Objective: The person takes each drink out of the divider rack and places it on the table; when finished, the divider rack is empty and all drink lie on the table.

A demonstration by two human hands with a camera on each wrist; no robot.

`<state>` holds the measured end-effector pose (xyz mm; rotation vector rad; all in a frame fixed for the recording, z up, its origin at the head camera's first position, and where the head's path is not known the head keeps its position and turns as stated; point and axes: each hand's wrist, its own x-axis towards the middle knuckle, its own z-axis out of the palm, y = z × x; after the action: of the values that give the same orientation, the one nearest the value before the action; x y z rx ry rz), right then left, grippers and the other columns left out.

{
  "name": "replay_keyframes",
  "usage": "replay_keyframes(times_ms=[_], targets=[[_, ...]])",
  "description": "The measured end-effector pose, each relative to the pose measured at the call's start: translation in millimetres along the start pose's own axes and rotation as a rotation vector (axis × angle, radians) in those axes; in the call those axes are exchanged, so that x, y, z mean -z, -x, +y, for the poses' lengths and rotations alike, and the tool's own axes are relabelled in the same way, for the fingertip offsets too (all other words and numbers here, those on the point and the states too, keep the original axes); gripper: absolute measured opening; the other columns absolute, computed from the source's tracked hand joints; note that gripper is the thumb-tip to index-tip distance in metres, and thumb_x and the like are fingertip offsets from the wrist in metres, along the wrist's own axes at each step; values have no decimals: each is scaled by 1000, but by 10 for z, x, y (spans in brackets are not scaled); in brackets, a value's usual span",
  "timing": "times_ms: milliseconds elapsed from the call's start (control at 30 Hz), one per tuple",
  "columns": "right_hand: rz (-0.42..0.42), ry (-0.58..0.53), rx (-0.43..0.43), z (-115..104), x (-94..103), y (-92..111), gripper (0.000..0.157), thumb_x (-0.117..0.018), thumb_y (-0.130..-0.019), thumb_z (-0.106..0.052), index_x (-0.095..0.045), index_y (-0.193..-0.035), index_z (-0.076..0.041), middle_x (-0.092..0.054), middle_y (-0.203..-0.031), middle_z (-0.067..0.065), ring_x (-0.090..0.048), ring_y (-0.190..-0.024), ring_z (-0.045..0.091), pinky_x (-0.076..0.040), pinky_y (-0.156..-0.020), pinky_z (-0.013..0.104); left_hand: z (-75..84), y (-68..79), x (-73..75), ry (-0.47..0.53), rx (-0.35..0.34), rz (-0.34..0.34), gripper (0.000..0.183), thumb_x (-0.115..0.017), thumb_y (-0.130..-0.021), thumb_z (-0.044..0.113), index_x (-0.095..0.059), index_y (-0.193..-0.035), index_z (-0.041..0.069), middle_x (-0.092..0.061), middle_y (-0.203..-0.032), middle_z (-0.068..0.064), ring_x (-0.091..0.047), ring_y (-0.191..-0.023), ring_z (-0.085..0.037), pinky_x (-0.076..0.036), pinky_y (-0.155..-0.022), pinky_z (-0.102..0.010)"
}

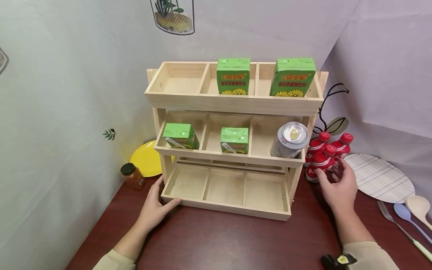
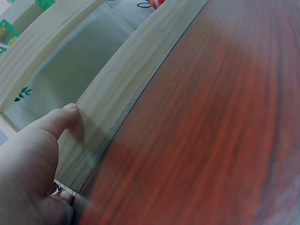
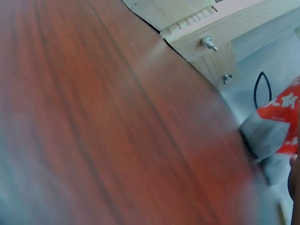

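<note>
A three-tier wooden shelf (image 1: 233, 103) stands on the table. My left hand (image 1: 153, 208) grips the left front corner of its lowest tier, thumb (image 2: 65, 117) against the front board and the other fingers round the side. To the right of the shelf are three red-capped bottles (image 1: 322, 161) with red labels, bunched together. My right hand (image 1: 341, 187) is beside the nearest bottle, thumb and fingers apart and bent, fingertips close to it. A bottle's red label (image 3: 281, 110) shows at the edge of the right wrist view, where most of that hand is out of sight.
Two green drink cartons (image 1: 233, 77) stand on the top tier; smaller green cartons (image 1: 181, 135) and a silver can (image 1: 290, 138) occupy the middle one. Left lie a jar (image 1: 134, 176) and yellow plate (image 1: 146, 159); right, a checked placemat (image 1: 381, 178), fork (image 1: 401, 230) and spoons (image 1: 418, 208).
</note>
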<state>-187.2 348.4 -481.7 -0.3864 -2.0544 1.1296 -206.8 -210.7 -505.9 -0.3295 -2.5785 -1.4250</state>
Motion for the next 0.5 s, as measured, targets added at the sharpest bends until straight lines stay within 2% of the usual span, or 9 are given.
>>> replay_keyframes(times_ms=[133, 300, 433, 500], targets=[[81, -168, 75, -267, 59, -28, 59, -72, -82, -9, -50, -138, -9, -54, -126, 9, -57, -112, 19, -46, -92, 22, -11, -1, -9, -3, -4, -1, 103, -85, -74, 33, -22, -154, 20, -33, -145, -10, -34, -131, -23, -33, -101, -46], [76, -338, 196, -830, 148, 12, 50, -64, -85, 0, -51, -133, 0, -54, -127, 15, -53, -118, 28, -44, -98, 29, -17, -8, -12, 0, -19, 1, 102, -86, -74, 31, -23, -154, 19, -33, -146, -11, -33, -132, -24, -32, -101, -47], [133, -506, 326, -1250, 176, 77, 45, -63, -80, 3, -54, -123, 10, -55, -122, 20, -53, -116, 33, -41, -102, 35, -21, -14, -6, 0, -28, 5, 101, -86, -74, 30, -23, -154, 18, -33, -146, -11, -33, -132, -24, -31, -102, -47], [159, -631, 373, -1401, 193, 96, 44, -64, -77, 4, -55, -119, 14, -55, -120, 24, -52, -116, 35, -40, -103, 37, -29, -19, -5, 7, -40, 2, 101, -85, -75, 29, -23, -153, 16, -32, -146, -12, -33, -132, -26, -31, -102, -49]])
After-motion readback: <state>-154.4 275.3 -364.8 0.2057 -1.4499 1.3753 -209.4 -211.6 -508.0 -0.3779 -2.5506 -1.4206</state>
